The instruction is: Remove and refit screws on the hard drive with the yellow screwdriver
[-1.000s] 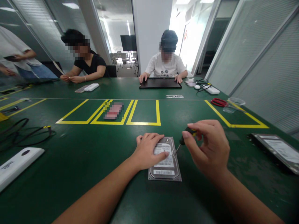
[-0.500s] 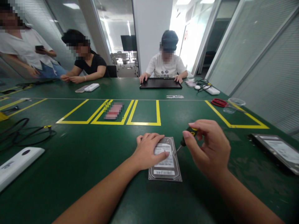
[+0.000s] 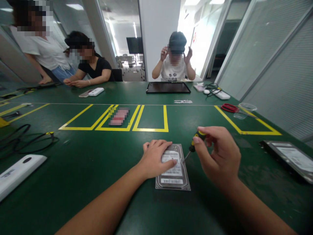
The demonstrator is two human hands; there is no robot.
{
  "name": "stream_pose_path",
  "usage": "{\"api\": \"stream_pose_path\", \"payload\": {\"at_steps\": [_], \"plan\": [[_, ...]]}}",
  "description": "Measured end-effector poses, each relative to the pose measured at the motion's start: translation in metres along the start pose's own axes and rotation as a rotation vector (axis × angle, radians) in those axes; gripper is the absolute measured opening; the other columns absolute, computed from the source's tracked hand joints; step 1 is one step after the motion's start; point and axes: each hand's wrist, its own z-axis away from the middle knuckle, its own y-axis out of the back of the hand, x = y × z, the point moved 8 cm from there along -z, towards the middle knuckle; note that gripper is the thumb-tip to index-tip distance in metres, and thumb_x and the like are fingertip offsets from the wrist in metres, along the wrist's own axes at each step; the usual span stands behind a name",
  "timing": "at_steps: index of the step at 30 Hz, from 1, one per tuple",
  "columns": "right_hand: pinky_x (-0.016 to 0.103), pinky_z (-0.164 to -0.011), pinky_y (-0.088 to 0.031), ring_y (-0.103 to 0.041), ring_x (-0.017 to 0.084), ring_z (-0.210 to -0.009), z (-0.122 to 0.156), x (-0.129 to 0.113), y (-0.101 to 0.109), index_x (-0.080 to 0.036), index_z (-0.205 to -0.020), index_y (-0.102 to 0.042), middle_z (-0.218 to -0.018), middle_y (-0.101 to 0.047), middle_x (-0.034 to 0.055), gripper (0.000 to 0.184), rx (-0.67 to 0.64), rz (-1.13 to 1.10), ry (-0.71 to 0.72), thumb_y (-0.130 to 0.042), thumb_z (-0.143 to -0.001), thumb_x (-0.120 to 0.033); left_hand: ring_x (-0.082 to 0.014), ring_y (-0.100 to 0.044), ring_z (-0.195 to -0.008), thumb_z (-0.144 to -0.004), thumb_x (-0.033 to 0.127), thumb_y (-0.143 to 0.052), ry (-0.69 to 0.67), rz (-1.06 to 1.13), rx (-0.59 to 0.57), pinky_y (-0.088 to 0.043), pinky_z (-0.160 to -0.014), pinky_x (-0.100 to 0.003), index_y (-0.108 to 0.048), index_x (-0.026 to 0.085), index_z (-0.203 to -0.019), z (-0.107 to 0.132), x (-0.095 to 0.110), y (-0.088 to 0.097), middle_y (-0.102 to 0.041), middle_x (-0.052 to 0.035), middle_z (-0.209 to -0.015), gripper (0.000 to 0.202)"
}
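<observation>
Head view: hard drive (image 3: 180,170) lies flat on green table (image 3: 73,169), between the hands. Left hand (image 3: 155,160) rests across its left side, palm down, thumb spread from the fingers onto the label (image 3: 172,181). Right hand (image 3: 217,153), just off the right edge, pinches a tilted screwdriver (image 3: 192,147), tip at that edge. Count: two drives, the second (image 3: 290,157) far right; one screwdriver; three people (image 3: 174,69) opposite.
</observation>
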Motion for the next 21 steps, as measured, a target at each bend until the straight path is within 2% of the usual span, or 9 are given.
{"api": "stream_pose_path", "payload": {"at_steps": [2, 4, 7, 11, 18, 21], "plan": [[0.033, -0.067, -0.046, -0.054, 0.015, -0.076, 0.003, 0.006, -0.001, -0.022, -0.119, -0.059, -0.107, -0.065, 0.0055, 0.036, -0.009, -0.046, -0.048, -0.062, -0.084, -0.014, -0.0332, -0.045, -0.124, -0.083, 0.064, -0.058, -0.002, 0.002, 0.003, -0.031, -0.099, -0.051, -0.049, 0.031, -0.139, 0.0, 0.0, 0.0, -0.056, -0.0044, -0.137, 0.066], [0.034, -0.068, -0.046, -0.056, 0.016, -0.079, 0.004, 0.008, -0.002, -0.022, -0.118, -0.059, -0.109, -0.065, 0.006, 0.034, -0.029, -0.077, -0.062, -0.06, -0.085, -0.014, -0.033, -0.046, -0.124, -0.083, 0.064, -0.059, -0.005, 0.0, 0.008, -0.031, -0.098, -0.051, -0.049, 0.032, -0.139, 0.0, 0.0, 0.0, -0.056, -0.0042, -0.136, 0.065], [0.031, -0.065, -0.044, -0.055, 0.016, -0.08, 0.001, 0.001, -0.002, -0.02, -0.109, -0.061, -0.103, -0.064, 0.0056, 0.026, -0.031, -0.05, 0.009, -0.066, -0.084, -0.017, -0.0327, -0.046, -0.123, -0.084, 0.064, -0.059, -0.01, 0.0, 0.01, -0.031, -0.098, -0.052, -0.049, 0.032, -0.139, 0.001, 0.001, 0.0, -0.056, -0.004, -0.136, 0.065], [0.028, -0.062, -0.042, -0.053, 0.013, -0.075, -0.004, -0.006, 0.001, -0.018, -0.102, -0.061, -0.092, -0.058, 0.0031, 0.025, 0.0, 0.047, 0.066, -0.073, -0.081, -0.02, -0.0327, -0.046, -0.123, -0.084, 0.063, -0.06, -0.009, -0.002, 0.009, -0.032, -0.098, -0.051, -0.049, 0.032, -0.139, 0.001, 0.001, 0.0, -0.056, -0.004, -0.136, 0.065], [0.03, -0.066, -0.045, -0.057, 0.014, -0.078, 0.0, -0.001, -0.001, -0.019, -0.111, -0.062, -0.101, -0.066, 0.0037, 0.024, -0.062, 0.006, 0.005, -0.06, -0.087, -0.015, -0.0326, -0.046, -0.124, -0.084, 0.063, -0.06, -0.011, 0.005, 0.013, -0.031, -0.097, -0.052, -0.049, 0.032, -0.139, 0.0, 0.0, 0.0, -0.056, -0.0038, -0.136, 0.064], [0.028, -0.063, -0.044, -0.055, 0.013, -0.077, -0.002, -0.003, 0.0, -0.018, -0.108, -0.063, -0.101, -0.063, 0.0047, 0.023, -0.037, -0.001, 0.04, -0.067, -0.085, -0.019, -0.032, -0.046, -0.124, -0.084, 0.063, -0.059, -0.015, 0.01, 0.013, -0.031, -0.097, -0.052, -0.048, 0.033, -0.139, 0.0, 0.0, -0.001, -0.056, -0.0031, -0.136, 0.064]]}}
